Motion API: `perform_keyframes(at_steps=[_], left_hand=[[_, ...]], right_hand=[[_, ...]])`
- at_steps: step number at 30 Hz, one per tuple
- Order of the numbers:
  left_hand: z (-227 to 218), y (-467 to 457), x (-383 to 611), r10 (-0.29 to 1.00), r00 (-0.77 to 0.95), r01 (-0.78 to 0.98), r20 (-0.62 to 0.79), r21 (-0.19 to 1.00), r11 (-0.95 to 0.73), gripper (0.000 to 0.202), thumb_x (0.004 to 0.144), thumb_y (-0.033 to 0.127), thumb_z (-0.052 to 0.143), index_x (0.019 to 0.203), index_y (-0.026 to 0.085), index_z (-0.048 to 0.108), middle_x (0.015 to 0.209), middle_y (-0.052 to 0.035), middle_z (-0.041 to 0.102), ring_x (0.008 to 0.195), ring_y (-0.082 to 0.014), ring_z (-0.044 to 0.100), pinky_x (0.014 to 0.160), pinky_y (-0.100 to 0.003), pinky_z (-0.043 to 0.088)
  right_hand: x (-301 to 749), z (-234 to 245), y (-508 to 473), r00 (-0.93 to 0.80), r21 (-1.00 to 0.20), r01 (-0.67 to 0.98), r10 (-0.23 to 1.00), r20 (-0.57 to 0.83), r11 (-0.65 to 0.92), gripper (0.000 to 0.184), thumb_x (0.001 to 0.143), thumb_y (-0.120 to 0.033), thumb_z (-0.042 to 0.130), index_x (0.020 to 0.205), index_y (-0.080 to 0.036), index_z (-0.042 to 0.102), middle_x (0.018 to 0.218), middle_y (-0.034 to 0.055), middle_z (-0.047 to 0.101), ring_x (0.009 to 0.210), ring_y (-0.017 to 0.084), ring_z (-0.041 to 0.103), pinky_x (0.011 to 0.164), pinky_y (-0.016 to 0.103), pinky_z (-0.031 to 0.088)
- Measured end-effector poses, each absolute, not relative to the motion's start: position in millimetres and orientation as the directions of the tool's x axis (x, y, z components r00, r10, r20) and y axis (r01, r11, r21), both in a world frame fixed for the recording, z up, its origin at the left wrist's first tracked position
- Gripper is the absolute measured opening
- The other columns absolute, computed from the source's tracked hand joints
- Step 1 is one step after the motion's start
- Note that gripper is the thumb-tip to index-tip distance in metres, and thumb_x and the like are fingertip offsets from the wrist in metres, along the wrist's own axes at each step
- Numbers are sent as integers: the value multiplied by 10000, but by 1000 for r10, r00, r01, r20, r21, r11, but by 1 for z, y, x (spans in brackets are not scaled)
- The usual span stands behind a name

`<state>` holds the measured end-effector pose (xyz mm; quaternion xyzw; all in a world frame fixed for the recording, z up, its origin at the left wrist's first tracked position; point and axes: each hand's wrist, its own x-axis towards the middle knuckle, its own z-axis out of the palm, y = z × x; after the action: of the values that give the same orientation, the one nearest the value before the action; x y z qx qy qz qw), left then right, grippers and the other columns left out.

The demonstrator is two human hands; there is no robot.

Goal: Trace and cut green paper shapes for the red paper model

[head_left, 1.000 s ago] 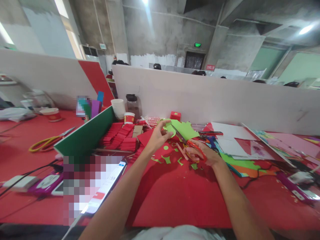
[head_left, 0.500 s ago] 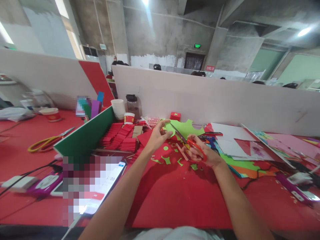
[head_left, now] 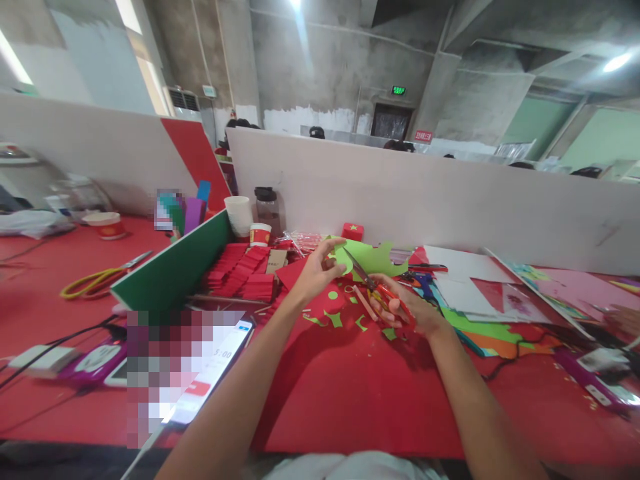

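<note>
Between its thumb and fingers my left hand point(head_left: 320, 270) pinches a sheet of lime-green paper point(head_left: 373, 259) with notched, cut-away edges. My right hand point(head_left: 400, 308) is closed around the red handles of a pair of scissors point(head_left: 361, 272). The scissor blades point up and left, reaching the paper beside my left fingers; whether they are biting into it is hard to make out. Beneath both hands lie green paper scraps point(head_left: 333, 320) and a small green disc point(head_left: 333, 295) on the red tabletop point(head_left: 350, 400). A pinkish stick point(head_left: 366, 303) lies beside the scissors.
Stacks of folded red paper point(head_left: 240, 267) lie to the left, behind a green divider point(head_left: 170, 267). A lit phone point(head_left: 215, 367) rests near my left forearm. Yellow-handled scissors point(head_left: 95, 280) lie far left. Paper sheets point(head_left: 465, 293) and a purple power strip point(head_left: 595, 380) are on the right.
The green sheet has turned and tilted in my left hand. My right fingers have closed further round the scissor handles. A blurred hand now shows at the far right edge.
</note>
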<state>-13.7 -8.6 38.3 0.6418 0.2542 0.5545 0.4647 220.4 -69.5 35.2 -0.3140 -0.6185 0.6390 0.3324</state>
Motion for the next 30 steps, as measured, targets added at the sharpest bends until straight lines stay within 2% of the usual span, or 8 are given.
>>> perform_keyframes(at_steps=[6, 11, 19, 23, 30], left_hand=[[38, -9, -15, 829, 316, -206, 461, 887, -415, 541, 741, 222, 728, 1258, 234, 569, 1301, -86, 541, 644, -63, 517, 610, -226, 453], [37, -10, -14, 821, 365, -210, 439, 898, -386, 546, 741, 204, 710, 1263, 232, 552, 1327, -97, 532, 686, -82, 553, 624, -237, 477], [38, -10, -14, 817, 376, -204, 437, 899, -387, 542, 743, 192, 697, 1264, 229, 551, 1367, -104, 513, 716, -94, 579, 633, -245, 489], [37, -10, -14, 810, 391, -208, 437, 899, -385, 554, 739, 191, 688, 1273, 232, 549, 1375, -110, 506, 752, -111, 598, 645, -252, 499], [36, -9, -16, 796, 395, -162, 459, 887, -431, 550, 740, 234, 696, 1273, 233, 561, 1257, -101, 571, 827, -157, 620, 696, -287, 521]], right_hand=[[221, 32, -70, -605, -999, -37, 796, 16, -7, 717, 690, -693, 736, 1243, -276, 550, 867, 8, 486, 589, 99, 339, 429, 195, 284], [217, 31, -68, -581, -999, 21, 814, 17, 36, 689, 727, -698, 698, 1247, -273, 544, 863, 8, 491, 557, 87, 315, 415, 189, 278], [212, 35, -68, -556, -995, 44, 829, 49, 88, 719, 708, -742, 680, 1219, -246, 577, 806, -3, 491, 526, 81, 342, 386, 181, 313], [214, 34, -68, -542, -988, 83, 838, 62, 127, 700, 745, -725, 662, 1238, -237, 573, 744, -18, 478, 513, 83, 366, 383, 177, 323], [216, 34, -67, -518, -980, 152, 855, 31, 127, 632, 816, -623, 657, 1288, -219, 540, 636, -51, 484, 410, 61, 315, 355, 180, 316]])
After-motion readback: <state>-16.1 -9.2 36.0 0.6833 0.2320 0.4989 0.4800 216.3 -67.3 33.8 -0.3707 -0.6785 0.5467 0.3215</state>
